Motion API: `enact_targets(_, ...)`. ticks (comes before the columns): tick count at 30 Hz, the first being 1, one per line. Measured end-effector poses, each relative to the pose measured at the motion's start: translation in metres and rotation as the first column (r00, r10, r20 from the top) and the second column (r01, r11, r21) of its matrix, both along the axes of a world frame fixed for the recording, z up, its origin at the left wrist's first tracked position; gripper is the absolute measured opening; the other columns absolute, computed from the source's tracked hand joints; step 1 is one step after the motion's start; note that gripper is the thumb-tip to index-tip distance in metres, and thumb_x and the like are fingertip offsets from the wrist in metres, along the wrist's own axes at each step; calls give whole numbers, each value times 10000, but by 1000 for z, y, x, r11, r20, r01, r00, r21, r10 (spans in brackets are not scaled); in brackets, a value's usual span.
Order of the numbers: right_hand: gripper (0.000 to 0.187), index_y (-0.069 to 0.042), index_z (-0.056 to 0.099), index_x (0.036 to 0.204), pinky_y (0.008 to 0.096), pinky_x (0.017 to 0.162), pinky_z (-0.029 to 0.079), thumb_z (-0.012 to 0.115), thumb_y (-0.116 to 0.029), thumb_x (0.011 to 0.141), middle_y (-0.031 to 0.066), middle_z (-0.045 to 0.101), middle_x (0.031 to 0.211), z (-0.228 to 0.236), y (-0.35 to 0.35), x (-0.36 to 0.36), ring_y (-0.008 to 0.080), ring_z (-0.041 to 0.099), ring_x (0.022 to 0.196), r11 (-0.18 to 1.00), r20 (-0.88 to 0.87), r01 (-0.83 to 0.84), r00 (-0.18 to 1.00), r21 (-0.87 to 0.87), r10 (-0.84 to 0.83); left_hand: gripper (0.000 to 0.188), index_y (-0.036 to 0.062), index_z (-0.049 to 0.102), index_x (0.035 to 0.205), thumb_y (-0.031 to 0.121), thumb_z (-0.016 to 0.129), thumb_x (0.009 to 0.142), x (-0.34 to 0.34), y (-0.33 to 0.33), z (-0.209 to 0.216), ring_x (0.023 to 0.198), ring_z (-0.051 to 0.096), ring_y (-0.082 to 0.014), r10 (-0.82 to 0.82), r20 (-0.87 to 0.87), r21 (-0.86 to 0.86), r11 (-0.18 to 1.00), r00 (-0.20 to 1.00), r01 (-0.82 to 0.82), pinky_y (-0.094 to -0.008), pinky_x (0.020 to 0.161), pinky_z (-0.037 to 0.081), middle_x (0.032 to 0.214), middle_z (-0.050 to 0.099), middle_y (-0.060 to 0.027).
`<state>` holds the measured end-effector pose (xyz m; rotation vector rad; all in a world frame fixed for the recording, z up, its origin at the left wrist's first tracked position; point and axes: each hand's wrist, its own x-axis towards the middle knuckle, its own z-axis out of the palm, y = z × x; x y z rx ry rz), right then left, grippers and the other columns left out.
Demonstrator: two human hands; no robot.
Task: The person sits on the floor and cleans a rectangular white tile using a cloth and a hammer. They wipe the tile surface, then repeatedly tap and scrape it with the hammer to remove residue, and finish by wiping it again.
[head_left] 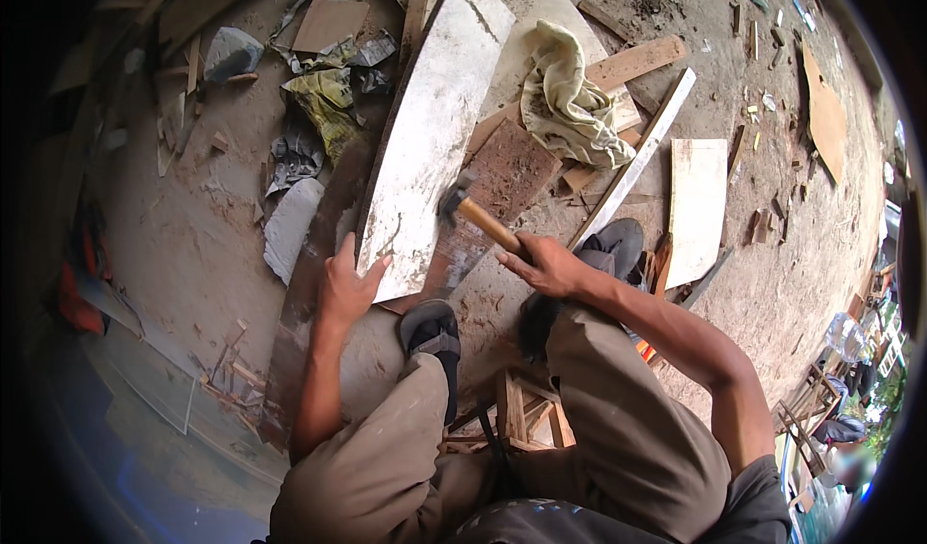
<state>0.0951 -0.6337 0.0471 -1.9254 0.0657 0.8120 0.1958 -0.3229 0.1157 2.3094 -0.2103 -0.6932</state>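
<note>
My right hand [555,269] is closed round the wooden handle of a hammer [488,223]. The hammer's dark metal head is over the right edge of a long white board [439,129], near its lower end; whether they touch I cannot tell. At the board's left edge my left hand [346,278] grips it, thumb lying on the white face and fingers partly hidden at the side. The board's white surface is stained and scratched. Beneath and beside it lies a reddish-brown board [512,172], partly covered.
A crumpled cream cloth [570,100] lies over wood strips right of the board. A narrow white strip [637,153] and a white panel [697,206] are farther right. Yellow crumpled wrapping [328,105] and a grey-white chunk [293,227] lie left. Scraps litter the floor around my shoes [430,327].
</note>
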Motion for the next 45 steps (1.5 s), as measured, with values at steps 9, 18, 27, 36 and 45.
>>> enact_targets(9, 340, 12, 535, 938, 428, 526, 447, 661, -304, 925, 155, 551, 578, 1, -48, 24, 324, 581, 529, 818, 298, 522, 842, -242, -449, 424, -52, 611, 1183, 161, 745, 842, -10, 7, -4, 959, 634, -146, 39, -357, -244, 960, 933, -133, -306, 861, 500, 1060, 697, -121)
enact_targets(18, 455, -42, 526, 1237, 435, 984, 413, 696, -199, 845, 178, 520, 1250, -9, -28, 100, 337, 495, 1182, 887, 776, 354, 631, -297, 8, 410, -36, 626, 1160, 190, 761, 846, -36, 15, -48, 940, 624, -117, 87, -419, -282, 934, 904, -221, -296, 835, 504, 1041, 699, -91)
enact_targets(27, 384, -92, 603, 1191, 390, 957, 436, 660, -157, 817, 95, 570, 1198, -57, -40, 148, 268, 538, 1113, 857, 728, 32, 545, -515, 417, 443, -35, 624, 1142, 255, 771, 841, -44, 14, -62, 929, 616, -130, 84, -411, -296, 930, 908, -220, -307, 833, 499, 1025, 689, -88)
enact_targets(36, 349, -71, 637, 1165, 389, 939, 434, 612, -118, 819, 66, 602, 1177, -54, -37, 163, 230, 564, 1079, 793, 693, -26, 469, -609, 548, 493, -44, 603, 1177, 276, 771, 842, -43, 14, -63, 971, 610, -148, 68, -426, -294, 933, 902, -209, -317, 851, 496, 1069, 680, -117)
enact_targets(45, 132, -38, 661, 897, 472, 684, 513, 595, -102, 802, 153, 663, 853, -49, -16, 191, 387, 653, 778, 931, 670, 100, 721, -351, 176, 429, -32, 616, 1176, 227, 748, 860, -34, 15, -62, 974, 617, -144, 34, -393, -301, 940, 919, -163, -311, 871, 492, 1060, 685, -94)
